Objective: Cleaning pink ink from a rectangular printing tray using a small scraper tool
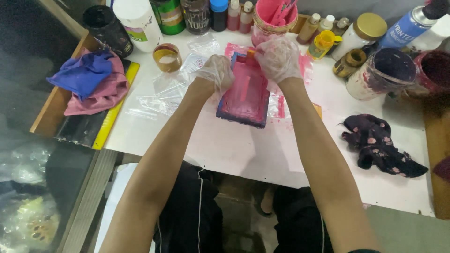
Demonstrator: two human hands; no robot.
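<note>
My left hand [216, 71], in a clear plastic glove, has its grip closed on the left edge of the rectangular blue-framed screen coated in pink ink [244, 91]. The screen rests at the middle of the white bench [243, 150], on pink-stained plastic sheeting [173, 89]. My gloved right hand [278, 58] sits at the frame's top end, grip closed on a small orange-tipped tool [251, 52]. A pink-smeared tub [274, 18] stands just behind.
</note>
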